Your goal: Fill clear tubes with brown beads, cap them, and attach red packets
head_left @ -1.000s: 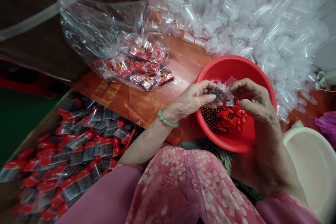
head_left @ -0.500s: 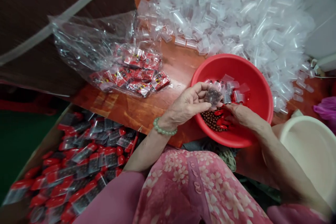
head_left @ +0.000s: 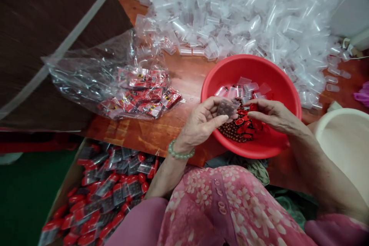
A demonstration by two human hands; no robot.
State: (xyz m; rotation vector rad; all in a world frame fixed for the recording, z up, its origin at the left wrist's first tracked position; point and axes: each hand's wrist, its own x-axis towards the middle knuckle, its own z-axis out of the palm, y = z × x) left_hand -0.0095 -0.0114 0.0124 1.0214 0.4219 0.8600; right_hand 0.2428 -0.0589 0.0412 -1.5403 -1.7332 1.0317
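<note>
My left hand [head_left: 201,121], a green bead bracelet on its wrist, grips a small clear plastic case [head_left: 226,108] filled with dark brown balls. The case is tilted over the near left side of a red basin [head_left: 276,80]. Just to the right, my right hand [head_left: 272,114] is closed with thumb and fingers around a red cap [head_left: 253,108], partly hidden by the fingers. Under both hands the basin holds loose brown balls [head_left: 230,131], more red caps [head_left: 245,127] and several clear plastic pieces [head_left: 250,87].
Clear plastic cases [head_left: 230,11] form a large heap at the back. Left of the basin lies a plastic bag [head_left: 86,80] with red printed packets [head_left: 150,98]. A box of filled, red-capped cases [head_left: 106,196] stands low at left. A cream tub [head_left: 325,127] is at right.
My right hand has risen from inside the basin with a red cap, coming close to the case. My left hand still holds the case. The camera view has shifted slightly.
</note>
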